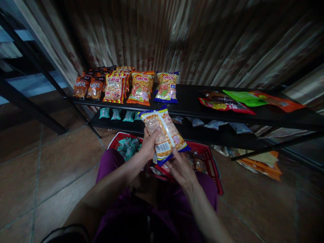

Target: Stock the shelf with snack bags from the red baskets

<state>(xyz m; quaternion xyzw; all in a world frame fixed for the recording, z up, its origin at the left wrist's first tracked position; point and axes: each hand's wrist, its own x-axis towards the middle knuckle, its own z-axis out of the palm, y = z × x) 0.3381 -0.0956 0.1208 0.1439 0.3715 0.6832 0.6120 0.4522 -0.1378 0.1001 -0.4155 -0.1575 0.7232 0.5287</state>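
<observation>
A snack bag (164,131) with blue ends is held between my hands, its printed back and barcode facing me. My left hand (149,143) grips its left side, thumb on top. At its lower right corner, my right hand (181,165) pinches the blue edge. Beneath the bag stands a red basket (214,168) with small teal packets (128,146) in its left part and darker packets (199,164) in its right. A matching blue-edged bag (167,87) stands on the shelf just beyond my hands, beside an orange-edged bag (140,88).
On the black shelf (187,96), red-and-yellow bags (115,87) and brown packets (95,88) stand in rows at left. Flat pouches (245,98) lie at right. Teal packets (116,114) and pale packets (215,124) sit one level down. An orange bag (272,168) lies at lower right.
</observation>
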